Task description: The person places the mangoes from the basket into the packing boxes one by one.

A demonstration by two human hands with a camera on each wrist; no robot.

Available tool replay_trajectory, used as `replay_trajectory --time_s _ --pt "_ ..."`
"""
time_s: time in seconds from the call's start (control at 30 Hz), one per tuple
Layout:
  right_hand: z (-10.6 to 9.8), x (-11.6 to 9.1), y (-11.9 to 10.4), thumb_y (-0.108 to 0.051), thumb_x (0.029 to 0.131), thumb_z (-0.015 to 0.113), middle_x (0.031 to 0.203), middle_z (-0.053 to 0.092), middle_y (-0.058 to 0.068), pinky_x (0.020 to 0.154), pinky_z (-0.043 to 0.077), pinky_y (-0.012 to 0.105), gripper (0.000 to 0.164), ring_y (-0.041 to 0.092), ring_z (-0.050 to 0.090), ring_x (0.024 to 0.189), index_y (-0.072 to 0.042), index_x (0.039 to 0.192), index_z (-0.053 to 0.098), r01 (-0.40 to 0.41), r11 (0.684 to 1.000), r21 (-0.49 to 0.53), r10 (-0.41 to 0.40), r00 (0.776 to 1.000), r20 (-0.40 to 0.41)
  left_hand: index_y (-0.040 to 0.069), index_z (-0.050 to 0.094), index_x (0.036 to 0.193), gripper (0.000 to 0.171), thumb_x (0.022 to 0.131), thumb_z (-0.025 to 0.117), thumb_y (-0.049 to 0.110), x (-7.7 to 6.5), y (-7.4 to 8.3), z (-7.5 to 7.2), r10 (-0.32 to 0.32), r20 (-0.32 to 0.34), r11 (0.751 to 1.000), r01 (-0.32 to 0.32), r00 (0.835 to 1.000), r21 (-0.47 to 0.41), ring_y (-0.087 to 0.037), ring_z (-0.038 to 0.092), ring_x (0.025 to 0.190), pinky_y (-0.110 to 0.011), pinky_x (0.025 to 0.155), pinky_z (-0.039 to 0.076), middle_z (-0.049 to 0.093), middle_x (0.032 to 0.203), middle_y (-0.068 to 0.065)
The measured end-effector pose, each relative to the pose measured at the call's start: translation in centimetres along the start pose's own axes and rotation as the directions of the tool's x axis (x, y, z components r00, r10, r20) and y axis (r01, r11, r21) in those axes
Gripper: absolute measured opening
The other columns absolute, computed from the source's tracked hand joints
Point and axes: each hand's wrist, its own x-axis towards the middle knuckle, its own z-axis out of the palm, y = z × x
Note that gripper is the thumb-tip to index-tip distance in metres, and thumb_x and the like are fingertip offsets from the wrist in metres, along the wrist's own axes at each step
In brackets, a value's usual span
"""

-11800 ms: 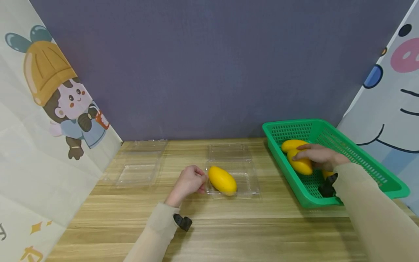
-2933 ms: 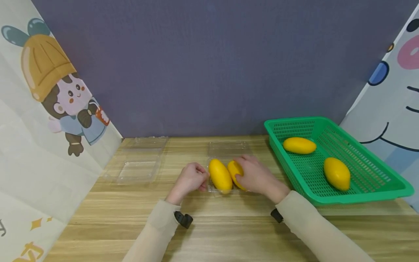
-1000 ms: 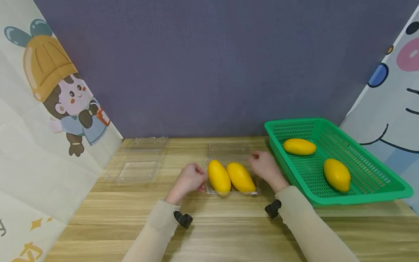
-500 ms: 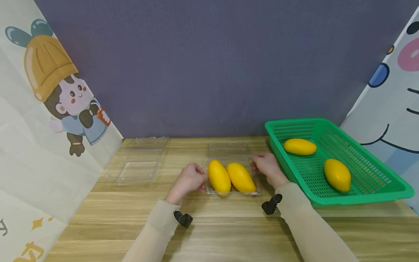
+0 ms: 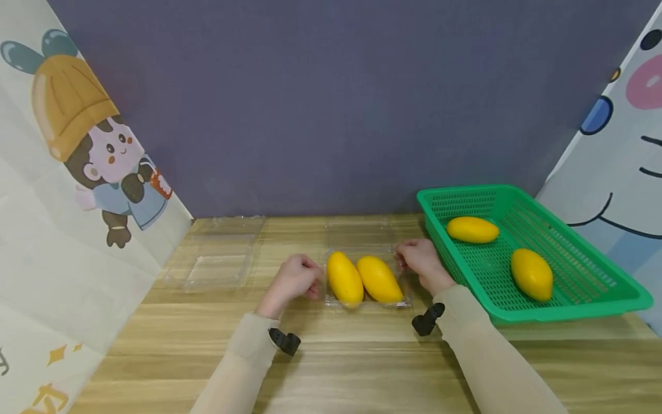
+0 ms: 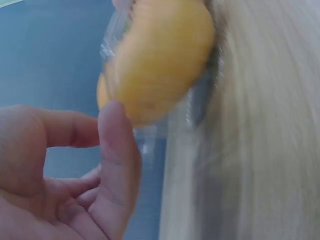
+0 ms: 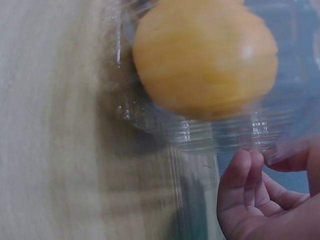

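Two yellow mangoes (image 5: 345,279) (image 5: 380,279) lie side by side in the clear plastic box (image 5: 368,304), whose lid (image 5: 360,234) is folded back behind it. At the box's left edge is my left hand (image 5: 292,283); in the left wrist view its thumb and index finger (image 6: 75,131) meet in a pinch right at the plastic edge. My right hand (image 5: 421,260) pinches the box's right edge, its fingertips (image 7: 240,162) touching the plastic in the right wrist view. The box looks blurred in both wrist views.
A green basket (image 5: 491,317) on the right holds two more mangoes (image 5: 473,230) (image 5: 531,275). A second open clear plastic box (image 5: 217,270) stands at the back left. A dark wall panel (image 5: 331,115) borders the wooden table (image 5: 331,368) behind.
Earlier the right hand moved a mango from the basket into the box beside the first, then went to the right edge. Just now the left hand shifts slightly left and the lid stands a little higher.
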Motion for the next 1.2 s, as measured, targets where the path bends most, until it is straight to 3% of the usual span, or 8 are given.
replay_trajectory --time_s 0.13,0.33,0.47,0.6,0.9,1.2 --pt "0.2 0.1 -0.1 -0.01 0.102 0.053 0.089 0.065 0.013 0.063 0.054 0.027 0.028 0.019 0.057 0.067 0.011 0.117 0.062 0.002 1.0 -0.009 -0.002 1.0 0.004 -0.005 0.061 0.102 0.014 0.099 0.06 0.009 1.0 -0.1 -0.2 -0.002 -0.035 1.0 0.001 0.999 -0.024 -0.021 0.064 0.058 -0.037 0.061 0.063 0.064 0.079 -0.017" --pt "0.2 0.0 -0.2 -0.009 0.102 0.052 0.09 0.066 0.016 0.062 0.053 0.027 0.028 0.019 0.056 0.067 0.012 0.118 0.062 0.016 1.0 -0.006 -0.016 1.0 0.012 -0.007 0.06 0.111 0.023 0.101 0.06 0.014 3.2 -0.1 0.0 -0.046 -0.009 0.992 0.045 0.999 -0.116 -0.02 0.064 0.066 -0.034 0.067 0.063 0.063 0.087 -0.016" --pt "0.2 0.0 -0.4 -0.009 0.102 0.052 0.086 0.065 0.013 0.062 0.053 0.027 0.028 0.019 0.056 0.065 0.012 0.118 0.062 0.031 1.0 -0.005 -0.031 0.999 0.011 -0.01 0.058 0.121 0.032 0.1 0.061 0.014 4.6 -0.3 -0.1 -0.096 0.041 0.968 0.103 0.994 -0.229 -0.019 0.062 0.07 -0.028 0.067 0.061 0.061 0.089 -0.014" --pt "0.3 0.1 -0.4 -0.008 0.102 0.053 0.084 0.065 0.011 0.061 0.053 0.027 0.028 0.018 0.056 0.064 0.012 0.118 0.062 0.022 1.0 -0.006 -0.022 1.0 0.011 -0.012 0.057 0.126 0.035 0.099 0.06 0.011 5.5 -0.7 -0.1 -0.108 0.088 0.941 0.13 0.99 -0.312 -0.016 0.061 0.071 -0.025 0.069 0.058 0.062 0.089 -0.013" --pt "0.3 0.0 -0.3 -0.008 0.102 0.053 0.09 0.066 0.017 0.061 0.053 0.027 0.029 0.019 0.056 0.065 0.012 0.121 0.062 0.012 1.0 0.003 -0.013 1.0 0.025 -0.015 0.057 0.121 0.029 0.1 0.058 0.005 6.6 -1.1 0.1 -0.082 0.058 0.909 0.098 0.995 -0.406 -0.016 0.059 0.07 -0.025 0.068 0.055 0.063 0.088 -0.013" --pt "0.2 -0.1 -0.4 -0.009 0.104 0.051 0.095 0.066 0.019 0.061 0.053 0.027 0.03 0.018 0.055 0.066 0.012 0.124 0.06 0.009 1.0 0.009 -0.009 0.999 0.044 -0.015 0.056 0.125 0.03 0.099 0.059 0.002 6.6 -0.9 0.0 -0.077 0.04 0.9 0.087 0.996 -0.427 -0.017 0.058 0.069 -0.024 0.065 0.055 0.064 0.093 -0.017"
